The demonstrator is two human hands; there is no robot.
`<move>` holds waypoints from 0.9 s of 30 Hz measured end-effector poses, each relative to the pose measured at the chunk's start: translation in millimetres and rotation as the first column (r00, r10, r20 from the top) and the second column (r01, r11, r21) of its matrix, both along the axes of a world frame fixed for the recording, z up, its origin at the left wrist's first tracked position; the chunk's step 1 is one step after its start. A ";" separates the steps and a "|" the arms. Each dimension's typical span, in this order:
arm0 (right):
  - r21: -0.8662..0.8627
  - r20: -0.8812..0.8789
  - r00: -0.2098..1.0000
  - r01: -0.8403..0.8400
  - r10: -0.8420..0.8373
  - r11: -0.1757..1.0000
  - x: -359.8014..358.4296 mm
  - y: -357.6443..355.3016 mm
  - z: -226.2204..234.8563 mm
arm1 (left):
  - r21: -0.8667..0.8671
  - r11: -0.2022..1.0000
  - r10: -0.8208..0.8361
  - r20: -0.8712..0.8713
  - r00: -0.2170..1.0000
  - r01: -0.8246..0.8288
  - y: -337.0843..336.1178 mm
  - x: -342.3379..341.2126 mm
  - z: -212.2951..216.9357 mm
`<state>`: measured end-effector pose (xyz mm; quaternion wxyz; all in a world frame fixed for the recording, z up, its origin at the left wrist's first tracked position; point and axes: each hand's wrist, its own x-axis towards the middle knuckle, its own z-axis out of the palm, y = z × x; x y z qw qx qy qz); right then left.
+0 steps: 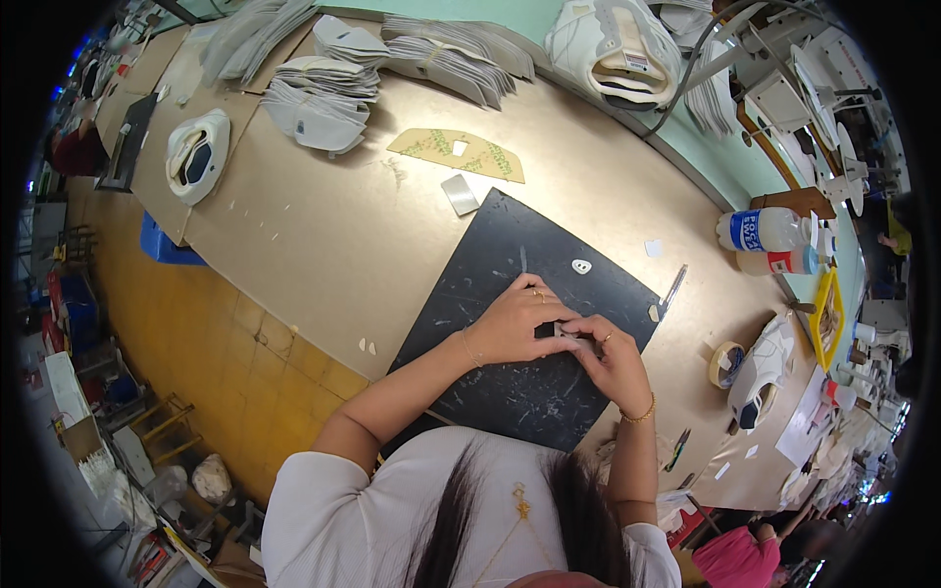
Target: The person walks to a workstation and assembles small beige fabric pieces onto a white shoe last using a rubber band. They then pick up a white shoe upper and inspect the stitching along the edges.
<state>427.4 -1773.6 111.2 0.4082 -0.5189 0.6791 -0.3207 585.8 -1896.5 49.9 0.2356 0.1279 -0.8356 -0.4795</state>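
Observation:
Over the black cutting mat [470,265] my two hands meet, fingertips close together. Between them is a small greyish piece [567,330], mostly hidden, so its kind does not show. My left hand [515,320] has its thumb and fingers closed on one side of it. From the other side my right hand [614,361] pinches it. Beyond the fingers, a small white oval patch with dark holes [581,266] lies on the mat. A small cream scrap [654,313] rests at the mat's right edge, near a slim metal tool [674,284].
A tan template [459,154] and a grey metal plate [459,195] lie past the mat. Bundled grey shoe pieces [319,103] are stacked at the back left. White shoe uppers [197,157] stand around the table. Bottles [769,231], a tape roll [726,364] and a yellow tray [828,318] are at right.

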 end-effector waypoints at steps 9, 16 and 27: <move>0.176 0.046 0.964 0.249 -0.260 0.952 0.1 7.9 -12.7 | 0.085 0.995 0.050 -0.028 0.998 -0.047 0.8 0.1 -8.1; 0.096 -0.106 0.991 0.087 -0.076 0.992 -15.5 -2.6 -1.3 | 0.027 0.997 0.078 -0.013 0.997 -0.078 2.5 -2.5 -1.3; 0.005 -0.235 0.967 -0.104 0.102 0.995 -41.9 -28.2 -13.9 | -0.183 0.958 0.227 0.019 0.974 -0.219 13.4 -1.9 15.4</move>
